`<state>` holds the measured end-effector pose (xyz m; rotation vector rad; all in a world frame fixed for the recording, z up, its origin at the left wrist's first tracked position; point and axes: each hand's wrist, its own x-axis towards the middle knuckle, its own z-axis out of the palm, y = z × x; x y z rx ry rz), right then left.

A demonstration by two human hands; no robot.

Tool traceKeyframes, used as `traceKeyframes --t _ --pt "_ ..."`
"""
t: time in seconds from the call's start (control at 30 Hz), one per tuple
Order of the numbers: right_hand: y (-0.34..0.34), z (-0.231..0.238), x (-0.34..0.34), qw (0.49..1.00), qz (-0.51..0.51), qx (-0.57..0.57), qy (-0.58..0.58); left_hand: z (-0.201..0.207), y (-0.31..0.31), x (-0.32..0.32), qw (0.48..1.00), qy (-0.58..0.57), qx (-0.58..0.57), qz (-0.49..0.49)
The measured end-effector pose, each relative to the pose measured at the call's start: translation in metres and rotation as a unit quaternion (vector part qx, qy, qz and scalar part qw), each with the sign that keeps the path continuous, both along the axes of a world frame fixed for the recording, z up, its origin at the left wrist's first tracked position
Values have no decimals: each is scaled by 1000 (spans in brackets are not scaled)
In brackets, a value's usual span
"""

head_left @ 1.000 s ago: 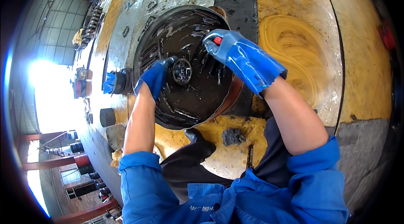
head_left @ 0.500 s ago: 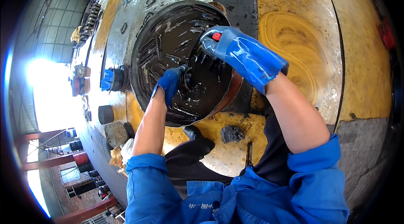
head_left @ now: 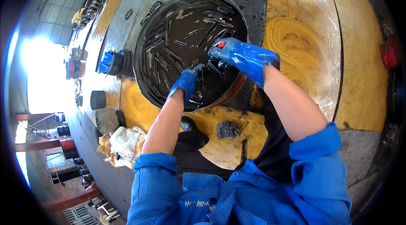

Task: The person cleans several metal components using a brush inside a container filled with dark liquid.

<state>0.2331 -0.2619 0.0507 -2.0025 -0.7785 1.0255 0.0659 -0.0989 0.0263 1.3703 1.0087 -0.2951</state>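
Observation:
A large round tub holds dark liquid with several long, narrow dark pieces lying in it. Both my hands wear wet blue rubber gloves and are over the tub. My right hand is closed around a tool with a red end; its lower part is hidden by the glove and the dark liquid. My left hand reaches in from the near side, its fingers bent at a small dark strip. Whether the fingers grip that strip is unclear.
A black container with blue gloves stands left of the tub. Nearer are round cans and a crumpled white bag. A dark lump lies on the yellow floor plate between my legs.
My left hand has moved right and nearer my right hand, which has come lower over the liquid. The view has shifted, and more of the white bag shows.

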Motion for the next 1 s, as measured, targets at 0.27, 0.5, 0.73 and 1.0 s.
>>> traceKeyframes --t 0.27,0.5,0.73,1.0 --pt "26 -45 -33 980 -28 101 166 -109 55 -30 966 -95 220 -93" --pt "24 -34 -38 903 -169 117 378 -155 64 -33 928 -128 343 -73" --pt "23 -70 -32 912 -82 85 394 -74 19 -21 931 -57 349 -93" --pt "43 -40 -82 984 99 3 -147 -116 53 -10 928 12 347 -134"
